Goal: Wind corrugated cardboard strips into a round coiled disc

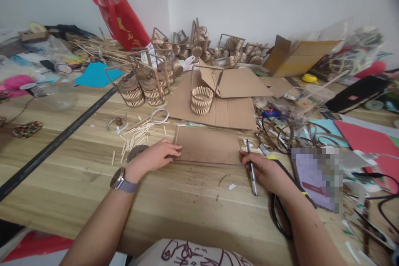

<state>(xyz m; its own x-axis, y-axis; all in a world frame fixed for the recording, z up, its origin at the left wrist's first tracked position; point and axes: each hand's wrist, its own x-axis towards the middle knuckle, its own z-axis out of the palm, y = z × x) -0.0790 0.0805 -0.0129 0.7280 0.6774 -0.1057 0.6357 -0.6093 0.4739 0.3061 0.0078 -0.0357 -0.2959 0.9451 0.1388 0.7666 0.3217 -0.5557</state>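
A rectangular cardboard piece (207, 145) lies before me on the wooden table. My left hand (158, 153) holds its left end, thumb and fingers at the edge. At the right end, the fingertips of my right hand (262, 170) touch the cardboard corner. A pen (252, 172) with a dark upper part and clear barrel is held in that same hand, slanting across the fingers. Beside my left wrist is a dark coiled disc (137, 153), partly hidden by the hand. Light wooden sticks (135, 137) are scattered just behind it.
A small handled basket (202, 100) stands on larger cardboard sheets (237, 112). Lidded baskets (131, 91) are at the back left, near a red bag (120, 20). A black strip (59, 141) crosses the left side. Right of my hand lie a phone-like device (311, 178) and a black cable (279, 220).
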